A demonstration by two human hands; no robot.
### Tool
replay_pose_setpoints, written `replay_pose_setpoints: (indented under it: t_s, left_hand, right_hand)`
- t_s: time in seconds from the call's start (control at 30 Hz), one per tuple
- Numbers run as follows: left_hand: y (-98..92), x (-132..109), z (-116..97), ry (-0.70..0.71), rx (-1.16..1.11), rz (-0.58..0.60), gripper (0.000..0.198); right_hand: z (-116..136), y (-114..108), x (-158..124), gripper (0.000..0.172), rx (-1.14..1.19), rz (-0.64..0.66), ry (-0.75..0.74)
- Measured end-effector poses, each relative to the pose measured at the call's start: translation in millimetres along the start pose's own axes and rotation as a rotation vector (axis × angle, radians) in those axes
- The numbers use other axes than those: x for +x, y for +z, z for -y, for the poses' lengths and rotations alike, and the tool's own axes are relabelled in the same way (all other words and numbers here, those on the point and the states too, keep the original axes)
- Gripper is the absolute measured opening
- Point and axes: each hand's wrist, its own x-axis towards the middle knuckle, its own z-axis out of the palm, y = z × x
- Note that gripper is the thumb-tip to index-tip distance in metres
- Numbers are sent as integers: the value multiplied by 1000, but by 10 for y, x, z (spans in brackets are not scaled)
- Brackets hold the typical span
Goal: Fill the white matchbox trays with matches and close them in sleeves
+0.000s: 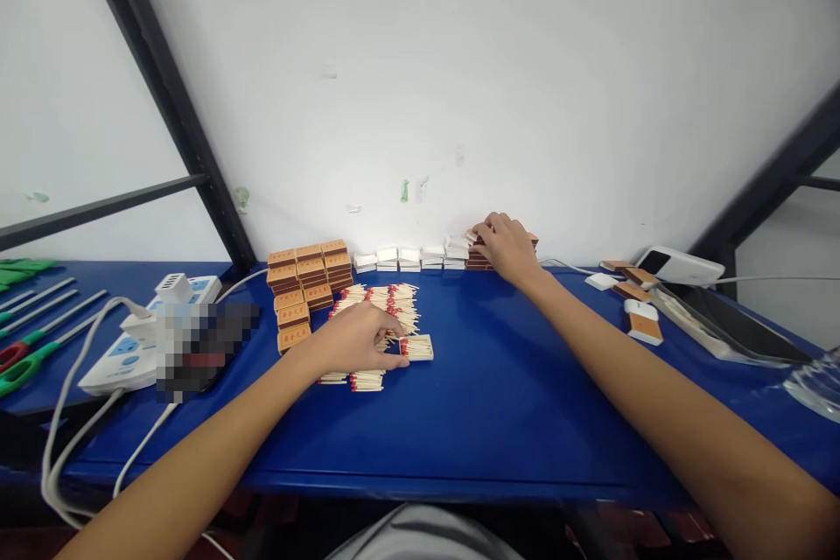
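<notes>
My left hand pinches the left end of a white matchbox tray filled with red-tipped matches. Rows of loose matches lie beyond and beneath that hand. At the back, my right hand reaches over a stack of brown matchbox sleeves, its fingers bent at the top of the stack; what they grip there is hidden. White trays stand piled along the wall, just left of my right hand. Orange-topped matchboxes are stacked at the left of the matches.
A white power strip with cables and a dark, partly blurred device lie at the left, near green-handled scissors. On the right are a white power bank, a dark tablet and several sleeves. A wall bounds the blue table.
</notes>
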Motion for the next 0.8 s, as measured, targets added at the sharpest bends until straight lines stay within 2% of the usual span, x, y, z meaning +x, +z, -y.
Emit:
replay_pose_setpoints:
  t_s: [0.3,0.43,0.53,0.6,0.7,0.8]
  left_hand:
    - [4,9,4,-29,1,0,45]
    - [5,11,-10,-34,21,-24,40]
    - [-2,12,-2,9,85,-90,30]
    - [0,13,7,32,106,-122,29]
    - [21,20,9,32,124,-146,28]
    - [59,31,-18,23,131,-168,29]
  right_hand:
    - [-28,-26,20,29,34,-45,7]
    - [-13,-195,26,35,11,-189,-10]
    - [89,-405,-113,34,37,-231,-53]
    - [228,-533,-291,29,111,-132,-147]
    - [465,-655,-593,25,285,121,-304]
    - [575,-703,-785,35,529,322,-256]
